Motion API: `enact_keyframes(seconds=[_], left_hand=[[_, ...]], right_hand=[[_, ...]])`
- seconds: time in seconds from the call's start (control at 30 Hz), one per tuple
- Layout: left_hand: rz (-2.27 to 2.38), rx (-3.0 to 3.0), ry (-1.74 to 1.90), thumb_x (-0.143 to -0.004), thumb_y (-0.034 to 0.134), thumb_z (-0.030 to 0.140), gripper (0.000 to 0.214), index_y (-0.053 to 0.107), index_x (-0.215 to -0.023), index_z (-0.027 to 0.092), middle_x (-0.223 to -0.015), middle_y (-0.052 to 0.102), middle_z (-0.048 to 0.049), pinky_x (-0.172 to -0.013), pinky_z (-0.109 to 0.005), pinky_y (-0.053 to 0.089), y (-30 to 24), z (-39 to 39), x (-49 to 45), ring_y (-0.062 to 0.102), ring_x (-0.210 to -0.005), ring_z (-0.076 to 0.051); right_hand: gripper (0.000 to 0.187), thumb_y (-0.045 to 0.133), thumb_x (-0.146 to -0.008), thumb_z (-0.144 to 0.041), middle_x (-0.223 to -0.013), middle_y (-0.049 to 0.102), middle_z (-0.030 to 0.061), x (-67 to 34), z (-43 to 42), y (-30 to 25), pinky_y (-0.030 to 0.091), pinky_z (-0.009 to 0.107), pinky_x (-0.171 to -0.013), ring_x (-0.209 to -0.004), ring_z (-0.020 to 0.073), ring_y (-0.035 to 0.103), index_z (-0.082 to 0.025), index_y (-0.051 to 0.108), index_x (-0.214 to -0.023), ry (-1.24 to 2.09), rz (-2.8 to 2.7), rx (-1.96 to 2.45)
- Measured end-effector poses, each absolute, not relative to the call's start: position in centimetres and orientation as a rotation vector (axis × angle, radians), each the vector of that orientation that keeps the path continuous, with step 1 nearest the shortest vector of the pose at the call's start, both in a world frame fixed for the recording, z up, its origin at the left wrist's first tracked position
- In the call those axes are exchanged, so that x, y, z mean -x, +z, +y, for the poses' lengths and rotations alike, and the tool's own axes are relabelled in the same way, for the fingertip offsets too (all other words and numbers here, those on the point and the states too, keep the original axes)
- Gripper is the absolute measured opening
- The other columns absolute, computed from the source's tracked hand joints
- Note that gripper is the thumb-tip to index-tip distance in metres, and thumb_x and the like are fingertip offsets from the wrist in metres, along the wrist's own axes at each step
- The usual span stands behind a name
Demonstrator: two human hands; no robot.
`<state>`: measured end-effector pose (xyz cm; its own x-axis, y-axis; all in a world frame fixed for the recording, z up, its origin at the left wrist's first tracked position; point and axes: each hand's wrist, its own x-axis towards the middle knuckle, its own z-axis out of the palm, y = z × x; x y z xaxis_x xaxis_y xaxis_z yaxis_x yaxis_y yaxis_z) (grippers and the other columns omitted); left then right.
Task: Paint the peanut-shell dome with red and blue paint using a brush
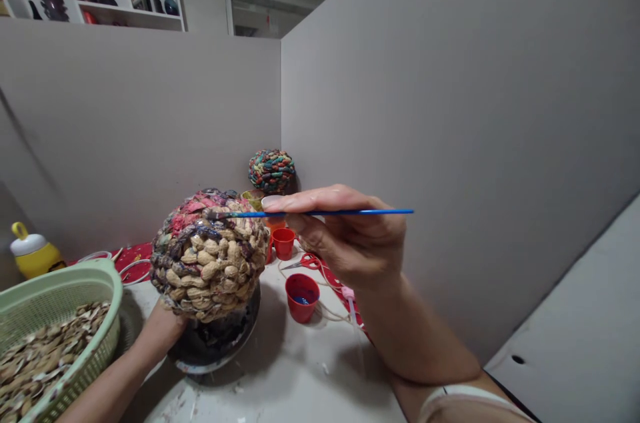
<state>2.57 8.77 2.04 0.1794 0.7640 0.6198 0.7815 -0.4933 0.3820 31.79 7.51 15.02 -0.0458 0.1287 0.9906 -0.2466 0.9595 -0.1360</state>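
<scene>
A ball covered in peanut shells [213, 266] stands above a dark bowl [220, 364], its top painted pink and dark purple and its front bare tan. My left hand [173, 318] is at the ball's lower left, bearing it from below; its fingers are hidden beneath the shells. With pinched fingers, my right hand [350, 236] grips a thin paintbrush [370, 212] with a blue handle. The brush lies level, its bristles against the upper front of the ball. Below the right hand stands a red cup [303, 300] with blue paint inside.
On the left is a green basket [107, 290] of loose shells, with a yellow bottle [35, 253] behind it. Further back are another red cup [283, 243], red-handled scissors [309, 262] and a multicoloured finished-looking ball [271, 170]. Grey panels [450, 110] rise behind and at right.
</scene>
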Motion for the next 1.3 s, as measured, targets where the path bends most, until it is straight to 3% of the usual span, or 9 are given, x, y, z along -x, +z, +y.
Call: enact_keyframes(seconds=[0.4,0.6,0.8,1.0,1.17,1.3], left_hand=[[-1.491,2.348,-1.169,-0.088,0.04,0.04,0.05,0.073,-0.124,0.028,-0.106,0.082,-0.0056,-0.097,-0.038,0.06,1.0,9.2,-1.9,0.069,-0.12,-0.028],[-1.424,2.33,-1.096,-0.088,0.041,0.042,0.05,0.072,-0.124,0.028,-0.11,0.082,-0.0059,-0.097,-0.036,0.059,1.2,9.1,-2.0,0.071,-0.117,-0.027],[-1.447,2.329,-1.11,-0.089,0.04,0.045,0.051,0.071,-0.125,0.028,-0.112,0.081,-0.0066,-0.098,-0.037,0.059,1.5,9.1,-2.3,0.07,-0.119,-0.028],[-1.539,2.315,-1.155,-0.088,0.042,0.044,0.053,0.068,-0.131,0.027,-0.119,0.079,-0.0057,-0.103,-0.039,0.057,2.6,8.3,-3.0,0.066,-0.125,-0.028],[-1.577,2.438,-1.128,-0.086,0.044,0.038,0.051,0.071,-0.127,0.028,-0.112,0.081,-0.005,-0.101,-0.039,0.059,3.8,7.4,-3.4,0.066,-0.126,-0.028],[-1.57,2.418,-1.19,-0.083,0.044,0.036,0.05,0.073,-0.123,0.028,-0.109,0.082,-0.0053,-0.101,-0.039,0.058,4.0,7.7,-3.8,0.065,-0.128,-0.028]], right_hand=[[0.042,0.071,-0.081,0.006,-0.103,0.082,0.0057,-31.4,7.3,15.3,0.068,0.032,-0.085,-0.095,0.018,0.079,-0.019,0.075,-0.115,0.129,-1.581,-0.152],[0.056,0.069,-0.078,0.009,-0.105,0.081,0.0024,-32.4,7.1,15.2,0.068,0.034,-0.082,-0.092,0.0178,0.078,-0.026,0.072,-0.122,0.123,-1.575,-0.167],[0.043,0.071,-0.079,0.006,-0.101,0.082,0.0069,-32.0,7.0,15.6,0.069,0.034,-0.082,-0.091,0.0204,0.079,-0.018,0.075,-0.114,0.038,-1.557,-0.126],[0.061,0.068,-0.078,0.009,-0.103,0.081,0.0045,-31.9,7.0,15.5,0.069,0.038,-0.083,-0.092,0.0207,0.079,-0.026,0.068,-0.128,0.036,-1.577,-0.214],[0.048,0.071,-0.08,0.002,-0.096,0.082,0.0042,-32.1,6.6,15.4,0.068,0.034,-0.077,-0.085,0.0195,0.079,-0.026,0.073,-0.12,0.054,-1.548,-0.163],[0.049,0.073,-0.078,0.004,-0.099,0.082,0.0047,-31.7,6.7,15.5,0.068,0.036,-0.084,-0.088,0.02,0.08,-0.024,0.073,-0.118,0.017,-1.569,-0.147]])
